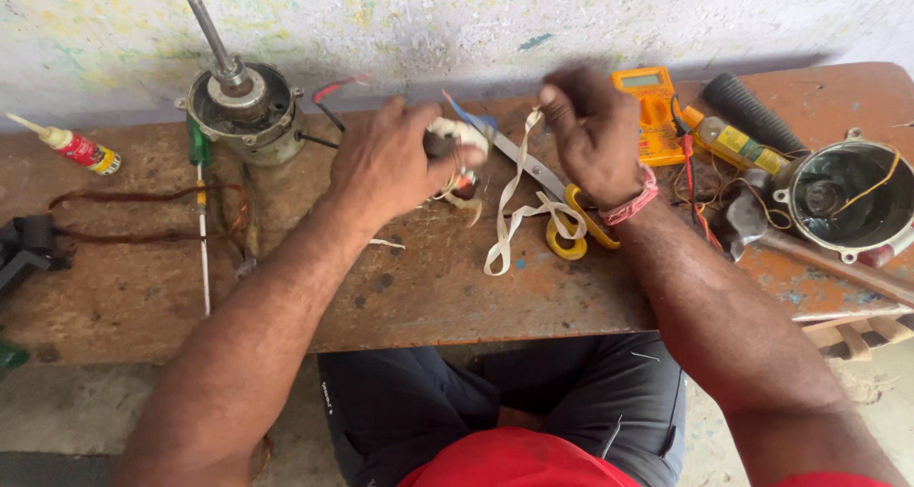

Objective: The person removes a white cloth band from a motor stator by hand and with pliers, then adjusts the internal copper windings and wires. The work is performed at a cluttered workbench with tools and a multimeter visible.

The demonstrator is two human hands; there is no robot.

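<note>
My left hand (390, 159) grips a small coil bundle (455, 144) wrapped in white tape, held just above the worn wooden bench (400, 287). My right hand (595, 130) pinches the end of a white cloth tape strip (519, 197) and pulls it up and away from the bundle. The strip hangs down in loops onto the bench. Yellow-handled scissors (569, 222) lie under my right wrist, blades pointing up left.
A motor housing with a shaft (240, 101) stands at back left, a green-handled screwdriver (201, 211) beside it. A glue bottle (76, 149) lies far left. A yellow multimeter (649, 106), a metal motor cover (847, 197) and a hammer (809, 254) sit at right.
</note>
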